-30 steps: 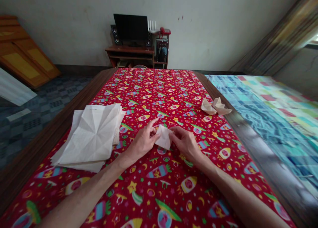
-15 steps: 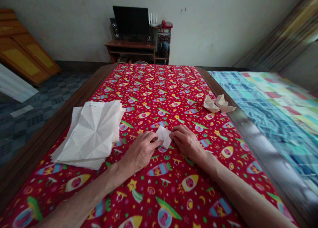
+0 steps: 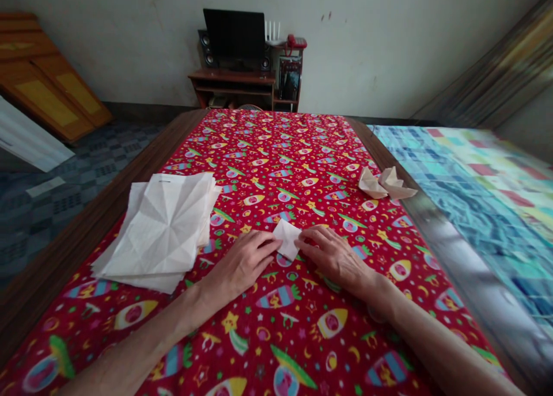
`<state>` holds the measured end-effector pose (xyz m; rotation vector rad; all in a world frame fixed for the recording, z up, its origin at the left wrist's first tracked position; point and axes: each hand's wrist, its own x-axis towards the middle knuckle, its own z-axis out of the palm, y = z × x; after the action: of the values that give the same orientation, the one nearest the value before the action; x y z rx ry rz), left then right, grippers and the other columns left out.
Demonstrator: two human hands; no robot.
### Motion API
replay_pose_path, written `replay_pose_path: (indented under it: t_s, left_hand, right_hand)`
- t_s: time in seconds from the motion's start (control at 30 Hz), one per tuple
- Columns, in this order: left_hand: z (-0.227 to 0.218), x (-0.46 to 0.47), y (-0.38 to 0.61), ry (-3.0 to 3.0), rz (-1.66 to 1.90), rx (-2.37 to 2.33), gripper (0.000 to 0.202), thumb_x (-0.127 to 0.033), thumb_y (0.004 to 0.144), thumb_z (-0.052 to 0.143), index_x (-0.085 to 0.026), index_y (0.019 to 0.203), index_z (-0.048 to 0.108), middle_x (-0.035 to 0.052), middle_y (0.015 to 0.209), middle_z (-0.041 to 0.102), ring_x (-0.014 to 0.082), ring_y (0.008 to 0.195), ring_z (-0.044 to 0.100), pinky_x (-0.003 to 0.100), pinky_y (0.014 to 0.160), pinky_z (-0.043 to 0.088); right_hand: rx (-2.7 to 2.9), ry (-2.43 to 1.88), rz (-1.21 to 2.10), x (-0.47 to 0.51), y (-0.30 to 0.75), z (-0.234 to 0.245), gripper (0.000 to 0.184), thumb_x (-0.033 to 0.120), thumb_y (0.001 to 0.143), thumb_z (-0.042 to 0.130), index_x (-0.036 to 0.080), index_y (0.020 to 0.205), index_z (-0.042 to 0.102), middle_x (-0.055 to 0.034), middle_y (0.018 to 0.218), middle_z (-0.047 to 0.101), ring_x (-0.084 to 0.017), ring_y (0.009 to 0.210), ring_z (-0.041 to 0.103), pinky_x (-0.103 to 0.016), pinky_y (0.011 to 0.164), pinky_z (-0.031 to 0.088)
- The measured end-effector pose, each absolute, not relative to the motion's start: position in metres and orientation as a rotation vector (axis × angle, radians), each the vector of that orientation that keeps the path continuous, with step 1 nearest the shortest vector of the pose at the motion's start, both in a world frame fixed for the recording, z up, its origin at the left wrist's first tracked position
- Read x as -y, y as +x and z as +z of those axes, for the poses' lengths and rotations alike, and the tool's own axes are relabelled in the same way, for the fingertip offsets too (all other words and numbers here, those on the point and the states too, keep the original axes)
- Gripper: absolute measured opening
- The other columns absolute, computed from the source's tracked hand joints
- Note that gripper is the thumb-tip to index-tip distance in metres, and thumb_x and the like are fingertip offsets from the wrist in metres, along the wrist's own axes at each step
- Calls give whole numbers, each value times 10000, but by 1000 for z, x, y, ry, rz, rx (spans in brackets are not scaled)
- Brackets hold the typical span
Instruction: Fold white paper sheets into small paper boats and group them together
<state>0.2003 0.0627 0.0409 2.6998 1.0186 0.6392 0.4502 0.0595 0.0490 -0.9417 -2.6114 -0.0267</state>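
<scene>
A small folded white paper [image 3: 287, 239], roughly a diamond, lies on the red patterned cloth [image 3: 276, 309] between my hands. My left hand [image 3: 249, 258] has its fingers closed at the paper's left corner. At the opposite corner, my right hand [image 3: 330, 251] pinches the paper's edge between thumb and fingers. Left of my hands sits a stack of creased white paper sheets [image 3: 162, 229], the top one marked with folds fanning out from its middle. Two folded paper shapes [image 3: 384, 184] with pointed tips stand close together near the table's right edge.
The dark wooden table edge [image 3: 449, 235] runs along the right, beside a bed with a blue checked cover [image 3: 444, 194]. Beyond the table's far end stands a desk [image 3: 233, 78] with a monitor [image 3: 235, 36] and a red telephone [image 3: 296, 41]. A wooden cabinet [image 3: 56, 85] is at left.
My left fingers have drawn back from over the paper to its left corner, showing more of its face. The whole view has shifted slightly.
</scene>
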Motion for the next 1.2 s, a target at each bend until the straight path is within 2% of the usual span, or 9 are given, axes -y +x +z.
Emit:
replay_pose_path:
  t_s: [0.1, 0.2, 0.33, 0.5, 0.63, 0.87, 1.2]
  left_hand:
    - [44, -67, 206, 2725, 612, -1064, 316, -195, 923, 506, -170, 1237, 490, 65, 1116, 564, 200, 1039, 521, 356, 914, 477]
    - [48, -69, 211, 2876, 545, -1043, 171, -197, 947, 446, -157, 1065, 564, 60, 999, 594, 203, 956, 549, 373, 859, 499]
    - [47, -70, 211, 2969, 552, -993, 172, -147, 951, 411, -156, 965, 583, 62, 959, 607, 197, 934, 561, 367, 842, 504]
    - [41, -72, 214, 2674, 778, -1140, 112, -153, 937, 449, -158, 905, 556, 42, 894, 591, 175, 872, 560, 319, 802, 504]
    - [40, -73, 218, 2482, 801, -1255, 70, -154, 902, 509, -172, 839, 535, 28, 863, 555, 166, 825, 552, 296, 751, 492]
    - [39, -78, 218, 2479, 744, -1417, 163, -215, 917, 509, -171, 762, 537, 25, 852, 512, 166, 822, 535, 303, 759, 478]
    - [46, -79, 222, 2621, 430, -1595, 184, -256, 935, 467, -163, 802, 554, 47, 886, 533, 187, 823, 545, 320, 761, 472]
  right_hand:
    - [2645, -877, -4, -66, 451, 52, 256, 158, 929, 457, 168, 1152, 580, -125, 1102, 597, -218, 1010, 524, -374, 809, 501]
    - [2656, -866, 27, -72, 449, 55, 248, 184, 929, 473, 194, 1150, 584, -108, 1086, 605, -203, 1006, 533, -349, 794, 505]
    - [2561, -881, 151, -78, 448, 51, 211, 224, 935, 474, 205, 1079, 626, -87, 1028, 618, -184, 948, 559, -328, 781, 512]
    - [2288, -954, 407, -82, 445, 43, 175, 243, 926, 502, 198, 899, 669, -60, 947, 630, -154, 860, 593, -281, 744, 509]
    - [2199, -1112, 521, -82, 439, 44, 179, 245, 924, 499, 185, 838, 645, -45, 892, 622, -144, 803, 590, -263, 712, 488]
    - [2238, -1271, 314, -80, 430, 44, 208, 261, 947, 452, 189, 791, 570, -45, 811, 559, -161, 772, 535, -280, 701, 448]
    - [2376, -1413, 112, -83, 426, 47, 240, 280, 954, 444, 176, 765, 549, -50, 804, 551, -152, 726, 505, -264, 661, 384]
